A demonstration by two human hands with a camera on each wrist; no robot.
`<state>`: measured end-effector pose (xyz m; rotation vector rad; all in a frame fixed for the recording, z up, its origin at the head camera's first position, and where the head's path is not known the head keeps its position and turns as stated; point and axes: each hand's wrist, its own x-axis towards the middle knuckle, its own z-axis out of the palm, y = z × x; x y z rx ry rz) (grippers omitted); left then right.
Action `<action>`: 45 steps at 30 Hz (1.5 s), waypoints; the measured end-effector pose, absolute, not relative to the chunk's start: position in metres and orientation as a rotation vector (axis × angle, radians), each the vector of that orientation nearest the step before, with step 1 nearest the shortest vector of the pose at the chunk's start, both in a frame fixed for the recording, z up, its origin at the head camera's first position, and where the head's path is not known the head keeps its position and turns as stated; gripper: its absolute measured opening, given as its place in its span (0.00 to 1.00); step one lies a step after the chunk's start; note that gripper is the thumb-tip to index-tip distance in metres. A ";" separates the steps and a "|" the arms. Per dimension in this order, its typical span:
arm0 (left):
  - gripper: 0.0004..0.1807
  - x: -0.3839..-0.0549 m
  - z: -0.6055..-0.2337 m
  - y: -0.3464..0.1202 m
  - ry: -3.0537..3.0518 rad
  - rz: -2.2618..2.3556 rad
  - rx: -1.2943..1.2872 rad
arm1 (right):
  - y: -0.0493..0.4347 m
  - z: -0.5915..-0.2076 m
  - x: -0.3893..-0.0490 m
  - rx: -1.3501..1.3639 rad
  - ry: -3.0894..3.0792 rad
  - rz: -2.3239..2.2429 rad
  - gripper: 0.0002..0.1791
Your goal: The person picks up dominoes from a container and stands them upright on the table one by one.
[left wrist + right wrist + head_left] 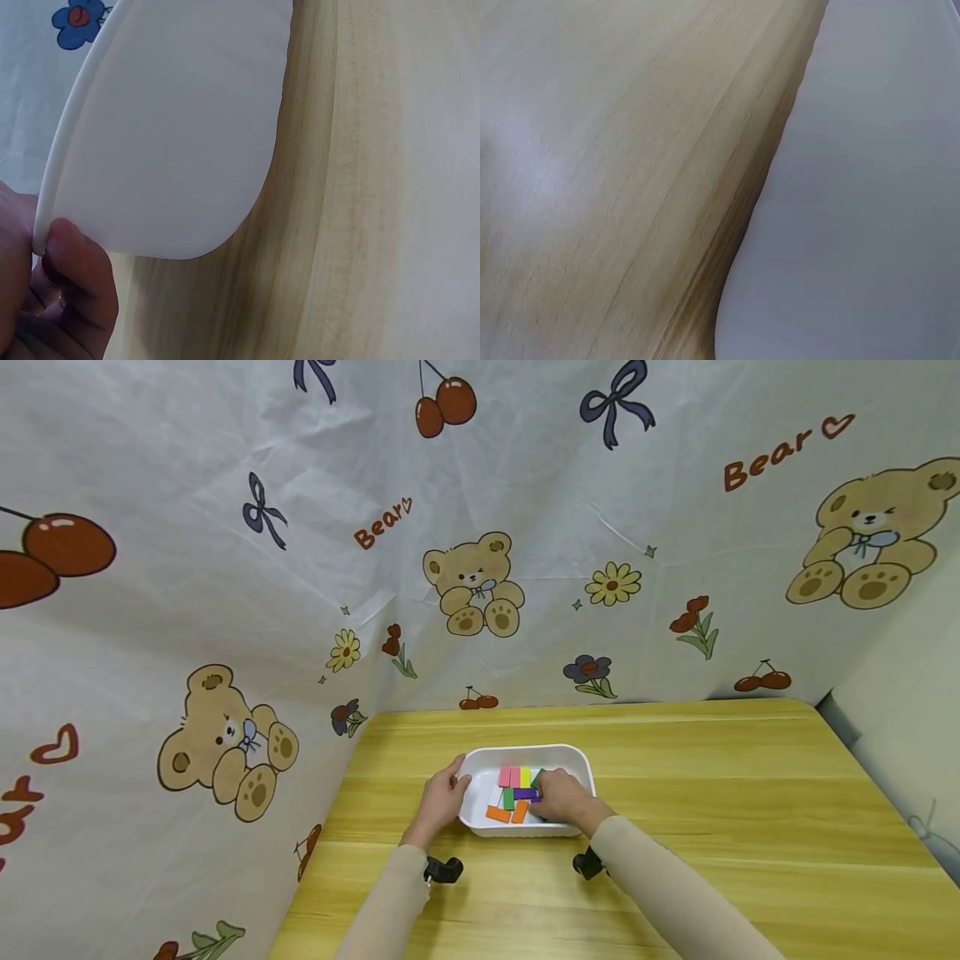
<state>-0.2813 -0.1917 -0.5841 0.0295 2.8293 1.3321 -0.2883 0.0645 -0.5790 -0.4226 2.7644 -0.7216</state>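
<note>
A white plastic tray (517, 831) with rounded corners stands on the table in the head view. Flat colored blocks lie in it: pink (505, 777), yellow (525, 777), green (508, 799), purple (524, 793), orange (497, 813) and white (496, 797). My left hand (439, 797) pinches the tray's left rim; the left wrist view shows thumb and finger (81, 262) on either side of the edge. My right hand (564, 796) reaches down into the tray's right part, fingers bent among the blocks, near a green one (537, 777). Its fingertips' grip is hidden, and the right wrist view shows only tray wall (847, 195) and table.
The wooden table (697, 793) extends to the right of the tray. A white cloth (525, 668) printed with bears hangs behind and on the left. Black wrist cameras (444, 870) sit under both forearms.
</note>
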 end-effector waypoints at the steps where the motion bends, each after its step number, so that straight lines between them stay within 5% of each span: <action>1: 0.29 -0.281 -0.584 -0.191 2.827 1.336 0.028 | 0.065 -0.579 -0.288 -0.426 2.766 -0.720 0.14; 24: 0.28 -0.279 -0.585 -0.194 2.841 1.335 0.121 | 0.069 -0.566 -0.289 -0.439 2.748 -0.807 0.10; 37: 0.28 -0.278 -0.587 -0.195 2.838 1.339 0.106 | 0.082 -0.546 -0.292 -0.661 2.701 -0.891 0.19; 45: 0.27 -0.278 -0.588 -0.195 2.839 1.341 0.104 | 0.095 -0.542 -0.297 -0.828 2.720 -0.918 0.13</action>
